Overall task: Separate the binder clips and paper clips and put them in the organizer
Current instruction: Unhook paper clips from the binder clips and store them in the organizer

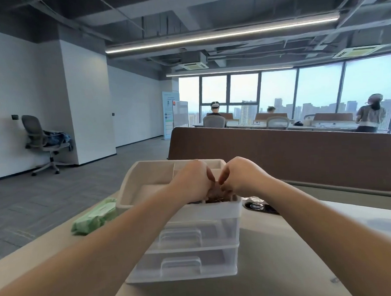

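Curled fingers of both hands dip into one front compartment: the left hand [191,182] has its fingertips buried among the clips [217,196], the right hand [242,177] bunches thumb and fingers just above them, and I cannot tell whether either actually holds a clip. Nearest, the pale matte desk [285,245] carries the organizer [216,211], a boxy piece of smooth, translucent white plastic with two stacked drawers [181,237] and moulded handles. Its open top tray is split by thin walls; the clips lie as a dark, tangled heap with glints of wire. Springy wire probably snags, so lifting one clip could drag others over the low divider into the wrong compartment or onto the desk. Left of it sits a soft green pack of wipes [95,217]; beyond stands a brown partition [280,148]
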